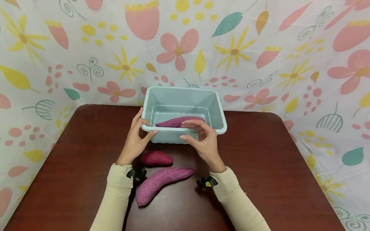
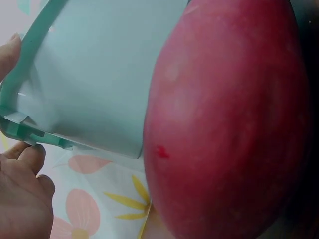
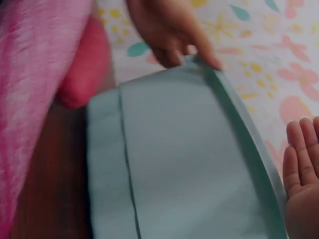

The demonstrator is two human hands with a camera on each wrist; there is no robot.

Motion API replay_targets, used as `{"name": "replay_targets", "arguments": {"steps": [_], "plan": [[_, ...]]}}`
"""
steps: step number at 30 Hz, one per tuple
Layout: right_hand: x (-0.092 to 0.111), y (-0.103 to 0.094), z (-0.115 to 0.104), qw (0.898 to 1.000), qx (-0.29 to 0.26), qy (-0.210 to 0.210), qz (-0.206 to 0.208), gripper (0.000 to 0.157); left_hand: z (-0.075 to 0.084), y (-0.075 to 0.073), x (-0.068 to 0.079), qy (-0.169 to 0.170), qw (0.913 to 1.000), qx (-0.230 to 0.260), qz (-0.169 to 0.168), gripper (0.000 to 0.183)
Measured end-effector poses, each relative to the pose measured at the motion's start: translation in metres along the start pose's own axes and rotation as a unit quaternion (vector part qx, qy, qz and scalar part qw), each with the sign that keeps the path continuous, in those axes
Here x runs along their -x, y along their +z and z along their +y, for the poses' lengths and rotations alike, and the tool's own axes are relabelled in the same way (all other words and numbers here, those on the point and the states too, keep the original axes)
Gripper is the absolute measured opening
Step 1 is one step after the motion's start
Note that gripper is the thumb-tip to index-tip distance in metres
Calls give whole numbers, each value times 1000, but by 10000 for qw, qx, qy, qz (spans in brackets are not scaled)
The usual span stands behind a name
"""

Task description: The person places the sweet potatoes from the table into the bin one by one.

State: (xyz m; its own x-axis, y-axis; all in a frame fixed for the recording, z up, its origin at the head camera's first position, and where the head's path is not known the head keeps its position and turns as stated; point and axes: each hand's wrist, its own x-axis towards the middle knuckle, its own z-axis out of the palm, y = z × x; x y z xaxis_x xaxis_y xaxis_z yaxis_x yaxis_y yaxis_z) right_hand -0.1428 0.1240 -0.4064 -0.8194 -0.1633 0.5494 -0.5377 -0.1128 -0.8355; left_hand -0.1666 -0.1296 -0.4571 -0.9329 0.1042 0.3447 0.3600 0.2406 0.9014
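A light blue plastic bin (image 1: pixel 170 137) stands at the table's far edge. My left hand (image 1: pixel 134 141) grips its near left corner, thumb on the front rim and fingers round the side. Inside lies a long, ridged purple vegetable (image 1: pixel 169 123). My right hand (image 1: pixel 206 144) hovers at the front rim, thumb outside and fingers above that vegetable; the right wrist view shows straight fingers (image 3: pixel 301 154) beside the rim. Between my wrists lie a dark red sweet potato (image 1: pixel 157 158) and a curved, streaked purple vegetable (image 1: pixel 162 184). The sweet potato (image 2: pixel 227 119) fills much of the left wrist view.
The dark brown table (image 1: pixel 271 173) extends on both sides of my arms. Behind the bin hangs a white floral cloth (image 1: pixel 202 48), which also runs along both sides. A black wrist strap (image 1: pixel 136 173) sits on each sleeve, close to the loose vegetables.
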Motion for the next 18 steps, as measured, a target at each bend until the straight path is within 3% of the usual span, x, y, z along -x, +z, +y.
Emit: {"name": "replay_targets", "arguments": {"steps": [6, 12, 18], "plan": [[12, 10, 1, 9991, 291, 166, -276, 46, 1, -1, 0, 126, 9999, -26, -17, 23], [21, 16, 11, 9954, 340, 600, -665, 49, 0, 0, 0, 102, 9998, -124, -70, 24], [24, 25, 17, 9930, 391, 813, -759, 48, 0, -1, 0, 138, 9998, -119, -43, 24]]}}
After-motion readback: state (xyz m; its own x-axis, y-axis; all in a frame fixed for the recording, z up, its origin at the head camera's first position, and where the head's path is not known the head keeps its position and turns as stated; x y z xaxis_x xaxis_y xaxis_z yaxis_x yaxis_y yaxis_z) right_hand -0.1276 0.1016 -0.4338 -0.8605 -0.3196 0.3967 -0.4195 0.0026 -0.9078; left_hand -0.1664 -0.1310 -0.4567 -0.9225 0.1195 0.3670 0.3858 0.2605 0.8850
